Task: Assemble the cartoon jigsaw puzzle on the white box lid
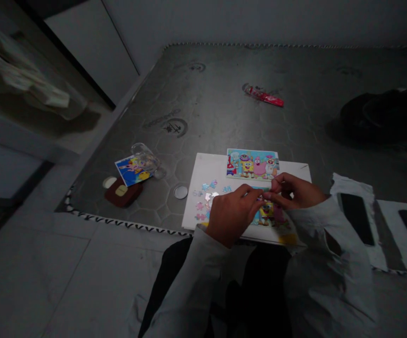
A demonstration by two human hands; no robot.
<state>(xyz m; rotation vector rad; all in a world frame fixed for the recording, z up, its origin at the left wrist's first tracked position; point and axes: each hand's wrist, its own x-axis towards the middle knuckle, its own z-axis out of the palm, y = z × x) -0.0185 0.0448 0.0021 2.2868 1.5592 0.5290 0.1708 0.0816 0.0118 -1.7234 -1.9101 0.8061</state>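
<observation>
On a white board (208,165) lies a partly assembled cartoon jigsaw puzzle (267,215), mostly under my hands. My left hand (229,213) is over its left side, thumb and fingers pinched together. From the right, my right hand (296,191) meets it, its fingertips also closed near the puzzle's upper edge. Whatever sits between the fingertips is too small and dark to make out. Loose jigsaw pieces (199,206) are scattered left of my left hand, some partly hidden by it. Just beyond my hands, a printed picture card (252,164) shows cartoon figures.
Left of the board are a round metal lid (180,191), a brown case (124,193), a picture sheet (133,171) and a clear plastic container (146,159). A red wrapper (264,96) lies farther back. Phones (356,218) rest at right, near a dark bag (382,115).
</observation>
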